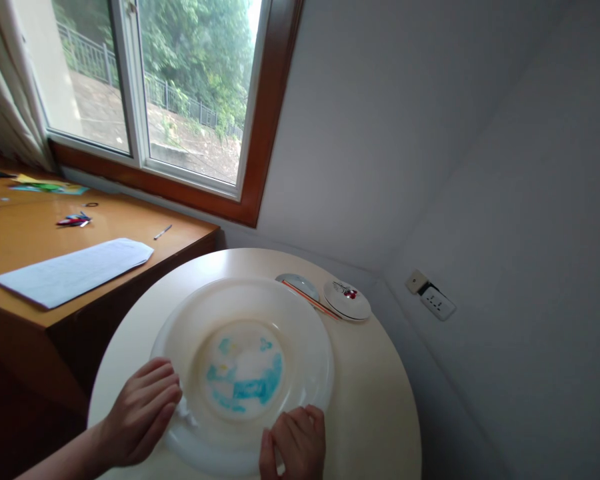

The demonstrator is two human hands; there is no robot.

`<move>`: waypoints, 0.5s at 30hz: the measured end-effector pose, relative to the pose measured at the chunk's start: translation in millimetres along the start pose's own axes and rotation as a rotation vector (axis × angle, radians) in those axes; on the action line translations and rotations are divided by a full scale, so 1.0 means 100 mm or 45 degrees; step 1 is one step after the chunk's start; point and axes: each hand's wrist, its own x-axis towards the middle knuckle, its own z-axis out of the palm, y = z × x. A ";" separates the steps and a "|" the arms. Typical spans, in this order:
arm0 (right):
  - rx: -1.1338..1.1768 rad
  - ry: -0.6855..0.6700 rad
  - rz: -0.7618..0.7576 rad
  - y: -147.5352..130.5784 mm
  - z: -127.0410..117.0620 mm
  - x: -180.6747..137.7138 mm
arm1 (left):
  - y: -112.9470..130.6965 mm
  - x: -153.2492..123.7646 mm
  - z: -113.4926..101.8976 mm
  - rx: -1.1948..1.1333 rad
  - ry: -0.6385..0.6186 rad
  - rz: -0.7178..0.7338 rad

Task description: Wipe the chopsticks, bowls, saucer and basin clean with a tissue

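Resting low, left hand (pixel 143 413): bent over the left near rim of the white basin (pixel 240 293), closed to a loose curl, with fingertips turned inward. Gripping the rim or not, cannot tell.
White bit (pixel 186 416): just beside the left fingertips, inside the basin's outline. Too blurred to identify; possibly pinched, cannot confirm.
Right hand (pixel 300 443): at the right near rim, also curled closed, low in view. Something pale showing beside the thumb; rim or separate thing, cannot tell.
Basin: set on the round table (pixel 375 380), between both hands, wide-rimmed, apparently level. Holding water or not, cannot tell.
Printed bottom (pixel 255 387): marked in blue with faint yellow, in plain sight between the hands.
Work at the near rim: judged a two-handed hold or light handling at the basin's edge. Too little shown to judge how far along.
Any shift of the basin: would call for firm, matched purchase at both sides and a level, slow movement.
Any handling of the white bit: would call for a fine pinch on the left and a steady right.
Left saucer (pixel 300 283): partly tucked behind the far rim.
Chopsticks (pixel 310 300): slanting past the left saucer toward the right saucer (pixel 344 303), near the basin. Likely to get nudged in a push away from the body.
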 end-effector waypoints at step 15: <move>0.230 -0.043 0.135 0.62 -0.33 0.11 | 0.07 0.02 -0.06 -0.004 -0.005 -0.055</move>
